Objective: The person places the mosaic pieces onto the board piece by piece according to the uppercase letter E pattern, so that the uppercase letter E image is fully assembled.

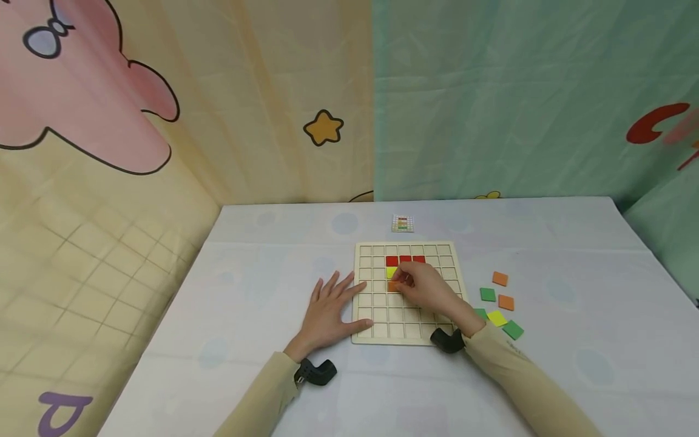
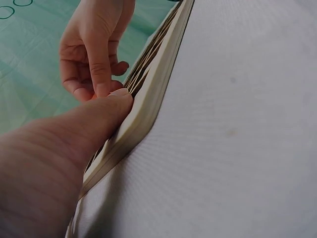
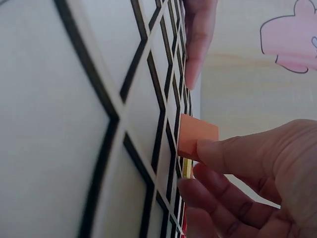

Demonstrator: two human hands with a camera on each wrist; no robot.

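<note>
A pale square grid board [image 1: 377, 332] lies on the table. My right hand [image 1: 428, 288] pinches an orange square tile [image 3: 190, 134] between thumb and fingers, over a cell left of the board's middle. In the right wrist view the tile stands tilted, one edge against the grid. Above it in the head view are a yellow tile [image 1: 391, 272], partly hidden by the fingers, and a row of red tiles [image 1: 391, 261]. With fingers spread, my left hand [image 1: 327, 312] rests at the board's left edge; its thumb [image 2: 111, 106] touches the rim.
Right of the board lie several loose tiles: orange [image 1: 506, 302], green [image 1: 513, 329] and yellow [image 1: 497, 318], some partly behind the right forearm. A small card with a coloured grid pattern [image 1: 403, 223] lies beyond the board's far edge. Printed curtains [image 1: 273, 121] rise behind the table.
</note>
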